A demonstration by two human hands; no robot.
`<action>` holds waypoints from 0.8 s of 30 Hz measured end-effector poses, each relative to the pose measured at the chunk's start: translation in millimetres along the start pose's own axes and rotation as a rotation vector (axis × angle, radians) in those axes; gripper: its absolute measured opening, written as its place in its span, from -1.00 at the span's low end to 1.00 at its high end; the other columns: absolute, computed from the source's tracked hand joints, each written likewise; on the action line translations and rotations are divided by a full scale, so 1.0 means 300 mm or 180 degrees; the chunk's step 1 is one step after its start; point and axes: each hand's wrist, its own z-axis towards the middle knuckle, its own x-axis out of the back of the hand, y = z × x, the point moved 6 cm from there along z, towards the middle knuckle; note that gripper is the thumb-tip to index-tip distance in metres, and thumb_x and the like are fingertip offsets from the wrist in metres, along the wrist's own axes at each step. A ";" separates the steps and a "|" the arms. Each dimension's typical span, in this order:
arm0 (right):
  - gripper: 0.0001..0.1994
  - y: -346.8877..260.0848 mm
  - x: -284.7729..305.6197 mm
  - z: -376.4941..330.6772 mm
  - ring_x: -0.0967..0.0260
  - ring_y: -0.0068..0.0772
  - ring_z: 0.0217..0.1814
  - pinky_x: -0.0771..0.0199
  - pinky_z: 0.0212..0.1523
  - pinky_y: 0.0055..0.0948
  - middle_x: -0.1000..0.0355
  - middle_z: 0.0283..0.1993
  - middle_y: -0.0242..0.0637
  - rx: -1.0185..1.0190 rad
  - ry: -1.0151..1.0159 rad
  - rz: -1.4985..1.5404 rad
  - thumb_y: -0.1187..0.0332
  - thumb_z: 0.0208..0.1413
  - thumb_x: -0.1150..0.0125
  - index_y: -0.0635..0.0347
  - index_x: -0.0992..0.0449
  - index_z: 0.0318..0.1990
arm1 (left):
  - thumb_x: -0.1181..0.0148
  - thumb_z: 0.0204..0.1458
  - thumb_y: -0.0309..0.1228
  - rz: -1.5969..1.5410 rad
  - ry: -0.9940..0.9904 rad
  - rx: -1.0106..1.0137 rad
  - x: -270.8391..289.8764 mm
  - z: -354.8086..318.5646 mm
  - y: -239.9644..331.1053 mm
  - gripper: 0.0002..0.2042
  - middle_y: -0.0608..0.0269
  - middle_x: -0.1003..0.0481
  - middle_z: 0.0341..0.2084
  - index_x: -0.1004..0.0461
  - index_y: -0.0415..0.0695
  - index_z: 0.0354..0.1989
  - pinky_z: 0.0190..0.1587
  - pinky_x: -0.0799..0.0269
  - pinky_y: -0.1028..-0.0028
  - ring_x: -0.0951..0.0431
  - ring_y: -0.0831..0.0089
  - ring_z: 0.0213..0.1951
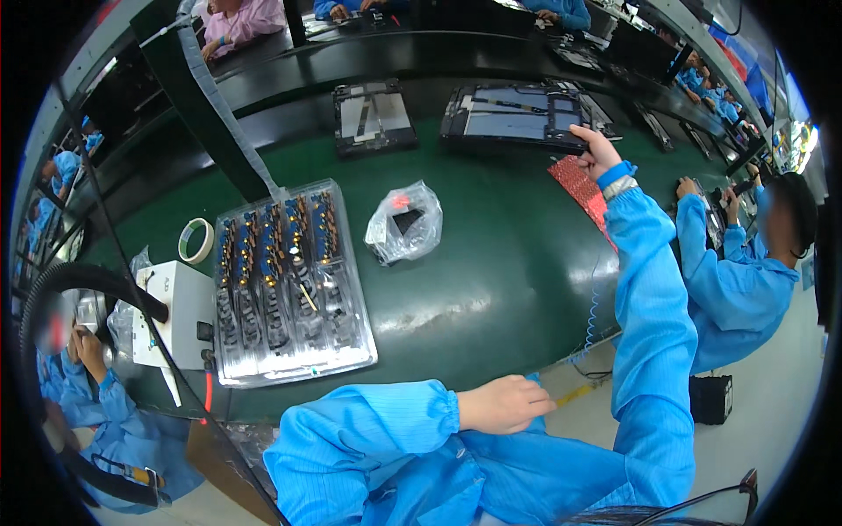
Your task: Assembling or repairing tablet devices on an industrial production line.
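My right hand (598, 152) reaches far out across the bench, its thumb and fingers closed on the near right corner of a flat black tablet-like device (517, 118). That device has grey panels in its open face and seems to lie on others like it. My left hand (507, 405) is near my body at the bench's front edge, its fingers curled together; whatever they may hold is hidden. Just below the device lies a red bubble-wrap sheet (582, 195), partly behind my right sleeve. A second open device (374, 118) lies to the left.
A clear plastic tray (355, 337) with rows of small parts covers the bench's left part. Beside it are a tape roll (196, 241), a white box-shaped machine (171, 311) and a clear plastic bag (421, 230). A coiled blue cord (590, 324) hangs at right. Co-workers sit on both sides.
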 end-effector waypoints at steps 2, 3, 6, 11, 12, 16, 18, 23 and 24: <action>-0.83 0.035 -0.046 0.057 0.20 -0.70 -0.83 0.19 -0.78 -0.70 -0.16 -0.69 -0.57 -0.0151 0.0428 -0.0003 0.28 -0.07 -0.22 -0.06 -0.30 -0.48 | -0.07 -0.20 -0.46 0.0055 -0.0086 0.0103 -0.015 -0.026 -0.006 -0.63 0.15 -0.40 -0.26 -0.35 -0.19 -0.11 -0.17 -0.28 0.41 -0.40 0.29 -0.19; -0.80 0.039 -0.076 0.079 0.19 -0.71 -0.81 0.17 -0.76 -0.69 -0.08 -0.71 -0.57 -0.0206 0.0284 -0.0086 0.29 -0.09 -0.24 -0.02 -0.28 -0.50 | -0.08 -0.19 -0.46 0.0065 -0.0121 0.0147 -0.022 -0.028 -0.008 -0.61 0.14 -0.41 -0.26 -0.33 -0.19 -0.09 -0.17 -0.28 0.41 -0.40 0.29 -0.18; -0.77 0.085 -0.097 0.174 0.19 -0.71 -0.80 0.13 -0.75 -0.67 -0.05 -0.71 -0.56 -0.0677 0.0501 -0.0068 0.31 -0.11 -0.26 0.01 -0.26 -0.53 | 0.01 -0.11 -0.42 0.0082 0.0030 0.0163 -0.019 -0.029 0.000 -0.62 0.14 -0.41 -0.34 -0.28 -0.19 -0.05 -0.18 -0.29 0.39 -0.41 0.27 -0.25; -0.62 0.098 -0.114 0.330 0.18 -0.67 -0.79 0.10 -0.77 -0.56 0.07 -0.78 -0.55 -0.0516 0.0766 -0.0761 0.15 -0.20 -0.34 -0.01 -0.17 -0.66 | 0.17 0.02 -0.37 -0.0430 -0.0456 0.0294 -0.022 -0.025 -0.010 -0.62 0.06 -0.39 -0.29 -0.24 -0.25 0.02 -0.12 -0.26 0.36 -0.39 0.20 -0.19; -0.62 0.102 -0.015 0.413 0.07 -0.58 -0.80 0.06 -0.77 -0.49 0.01 -0.80 -0.48 -0.0475 0.0805 -0.1170 0.09 -0.22 -0.33 0.05 -0.23 -0.67 | 0.17 0.02 -0.37 -0.0431 -0.0478 0.0217 -0.036 -0.011 -0.012 -0.62 0.06 -0.39 -0.29 -0.24 -0.25 0.02 -0.12 -0.26 0.36 -0.39 0.20 -0.19; -0.53 0.164 -0.040 0.520 -0.36 -0.31 -0.50 -0.32 -0.46 -0.38 -0.44 -0.45 -0.20 0.0096 0.1544 -0.1891 0.07 -0.26 -0.31 0.39 -0.49 -0.37 | 0.17 0.02 -0.33 -0.0768 -0.0659 0.0119 -0.047 -0.034 -0.019 -0.64 0.02 -0.35 -0.25 -0.28 -0.27 -0.03 -0.09 -0.23 0.33 -0.35 0.18 -0.15; -0.52 0.223 -0.073 0.538 -0.40 -0.32 -0.40 -0.35 -0.36 -0.42 -0.45 -0.40 -0.20 0.0027 0.1364 -0.1719 0.11 -0.26 -0.31 0.40 -0.48 -0.30 | 0.17 0.02 -0.33 -0.0979 -0.0441 0.0131 -0.042 -0.043 -0.027 -0.63 0.02 -0.36 -0.23 -0.29 -0.25 -0.03 -0.08 -0.23 0.34 -0.35 0.16 -0.15; -0.72 0.156 -0.147 0.494 -0.39 -0.35 -0.40 -0.35 -0.37 -0.43 -0.44 -0.46 -0.26 0.1251 0.1715 -0.1235 0.34 -0.17 -0.14 0.32 -0.46 -0.27 | 0.11 0.01 -0.33 -0.1102 -0.0289 0.0223 -0.012 -0.026 -0.030 -0.66 -0.01 -0.37 -0.27 -0.29 -0.24 -0.06 -0.13 -0.26 0.32 -0.35 0.14 -0.19; -0.72 0.153 -0.133 0.464 -0.39 -0.35 -0.40 -0.35 -0.37 -0.43 -0.44 -0.46 -0.26 0.1252 0.1759 -0.1255 0.34 -0.17 -0.14 0.32 -0.46 -0.27 | 0.10 -0.01 -0.35 -0.1051 -0.0532 0.0297 -0.003 -0.011 -0.030 -0.61 0.00 -0.36 -0.23 -0.24 -0.22 0.01 -0.06 -0.24 0.34 -0.34 0.16 -0.11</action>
